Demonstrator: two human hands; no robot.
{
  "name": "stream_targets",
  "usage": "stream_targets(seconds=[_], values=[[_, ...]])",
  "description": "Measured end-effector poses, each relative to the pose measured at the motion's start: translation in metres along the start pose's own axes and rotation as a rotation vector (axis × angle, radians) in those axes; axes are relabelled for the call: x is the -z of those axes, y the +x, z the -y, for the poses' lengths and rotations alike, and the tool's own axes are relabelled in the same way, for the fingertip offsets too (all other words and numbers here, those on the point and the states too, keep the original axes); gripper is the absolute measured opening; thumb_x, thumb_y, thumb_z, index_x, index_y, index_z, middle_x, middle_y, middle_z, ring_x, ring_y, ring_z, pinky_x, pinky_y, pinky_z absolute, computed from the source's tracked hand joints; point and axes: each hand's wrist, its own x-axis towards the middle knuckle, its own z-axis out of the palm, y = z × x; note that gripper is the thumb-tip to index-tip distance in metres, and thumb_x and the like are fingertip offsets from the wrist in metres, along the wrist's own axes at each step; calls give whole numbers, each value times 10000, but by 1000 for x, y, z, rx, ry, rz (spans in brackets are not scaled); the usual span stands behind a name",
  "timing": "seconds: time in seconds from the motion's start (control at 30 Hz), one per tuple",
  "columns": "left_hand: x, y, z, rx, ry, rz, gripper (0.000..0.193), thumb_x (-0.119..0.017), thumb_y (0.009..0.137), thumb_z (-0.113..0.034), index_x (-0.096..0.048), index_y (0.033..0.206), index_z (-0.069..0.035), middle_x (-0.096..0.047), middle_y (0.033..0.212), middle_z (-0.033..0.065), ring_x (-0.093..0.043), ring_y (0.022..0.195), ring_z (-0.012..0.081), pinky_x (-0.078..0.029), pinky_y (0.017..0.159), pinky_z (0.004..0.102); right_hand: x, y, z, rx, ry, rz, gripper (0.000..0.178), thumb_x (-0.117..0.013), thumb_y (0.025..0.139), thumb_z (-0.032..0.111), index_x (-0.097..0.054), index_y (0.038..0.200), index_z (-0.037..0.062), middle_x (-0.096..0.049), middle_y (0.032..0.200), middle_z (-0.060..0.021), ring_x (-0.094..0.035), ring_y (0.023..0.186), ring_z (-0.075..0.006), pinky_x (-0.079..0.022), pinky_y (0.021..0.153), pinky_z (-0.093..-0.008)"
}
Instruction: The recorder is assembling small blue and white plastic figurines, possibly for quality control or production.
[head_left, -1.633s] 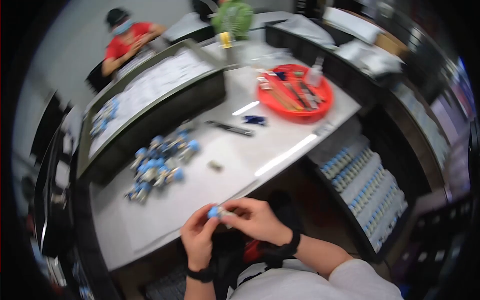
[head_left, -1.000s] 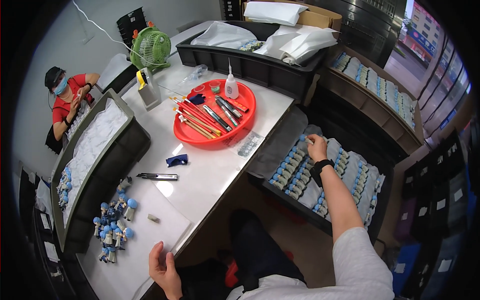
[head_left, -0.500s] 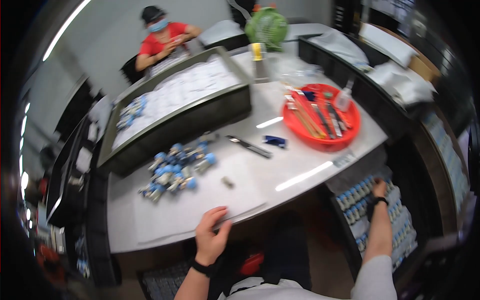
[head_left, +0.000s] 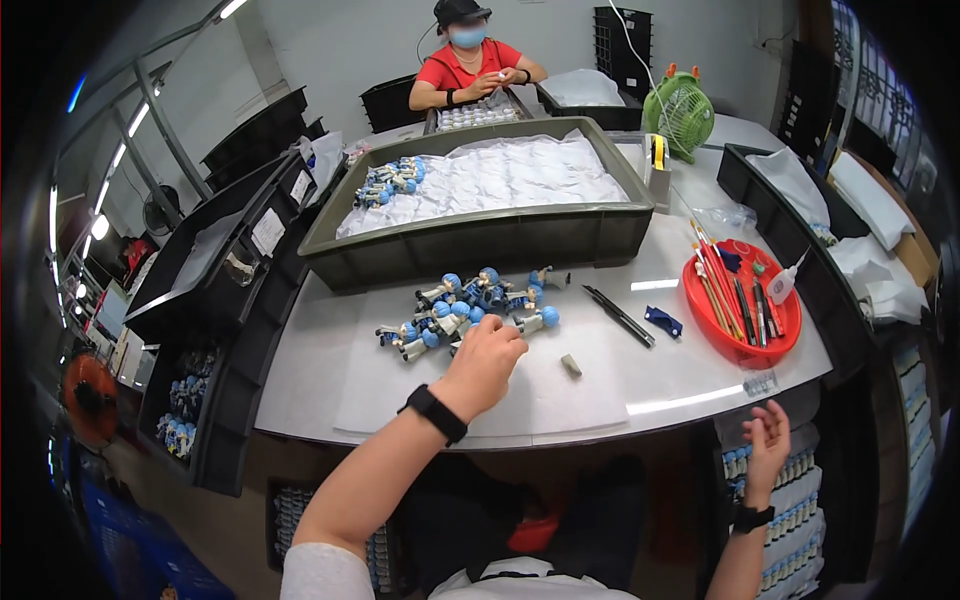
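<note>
A loose pile of small blue-haired figurines [head_left: 440, 312] lies on a white sheet on the table. My left hand [head_left: 482, 368] reaches over the near edge of this pile, its fingers bent together among the figurines; whatever they grip is hidden by the hand. One figurine [head_left: 540, 319] rests just right of the fingertips. Off the table's right front edge, my right hand [head_left: 768, 438] hovers above a tray of figurines in rows [head_left: 790, 518]. Its fingers are loosely curled and apart, with nothing seen in them.
Beyond the pile stands a grey-green bin [head_left: 480, 230] lined with white sheeting, a few figurines inside. To the right are a black pen-like tool [head_left: 618, 316], a small grey piece [head_left: 571, 366], a dark blue packet [head_left: 663, 321] and a red basin [head_left: 735, 345] of brushes. A co-worker [head_left: 470, 70] sits opposite.
My left hand has gone from the table's front edge onto the figurine pile. My right hand has lifted away from the rows in the tray. The head view has swung left.
</note>
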Motion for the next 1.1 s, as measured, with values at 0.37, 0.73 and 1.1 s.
stream_targets(seconds=[0.37, 0.73, 1.1], values=[[29, -2, -3, 77, -478, -268, 250, -656, 722, -49, -632, 970, -31, -589, 819, 67, -533, 850, 233, -426, 769, 337, -122, -81, 73, -94, 339, 442, 279, -552, 838, -30, -520, 1114, -6, -602, 957, -99, -599, 805, -133, -498, 723, -238], [1, -76, -47, 802, -1769, -192, 293, -626, 844, -142, -555, 1083, 12, -616, 882, 38, -585, 752, 88, -483, 652, 211, -194, -128, 102, -596, 784, 767, 303, -475, 927, 133, -464, 1168, -49, -572, 1050, -156, -618, 882, -236, -523, 710, -281], [-2, -91, -53, 745, -1804, -148, 313, -574, 885, -197, -574, 1148, -27, -609, 920, -1, -519, 809, 50, -428, 727, 194, -191, -135, 94, -377, 620, 645, 377, -589, 802, -65, -471, 1159, -30, -528, 1132, -132, -577, 955, -182, -499, 771, -257]])
